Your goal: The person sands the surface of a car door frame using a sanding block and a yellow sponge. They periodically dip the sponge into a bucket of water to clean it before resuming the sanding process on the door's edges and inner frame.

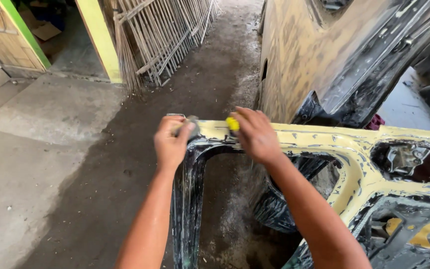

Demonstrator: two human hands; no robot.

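Metal grates [162, 35] lean by yellow doorpost [98, 40]; sanded car body [324, 55] right.

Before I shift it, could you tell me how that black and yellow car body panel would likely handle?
The panel probably flexes: it is thin with large cut-outs. It looks awkward rather than heavy. Its yellow-coated top may be dusty and slippery under the left hand.

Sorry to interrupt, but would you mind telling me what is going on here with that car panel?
A person is working with bare hands on the top edge of a black car body panel smeared with yellowish filler. The left hand presses a small greyish pad at the panel's corner, while the right hand holds a small yellow piece against the same edge. A second coated vehicle body stands just behind, on a dusty floor.
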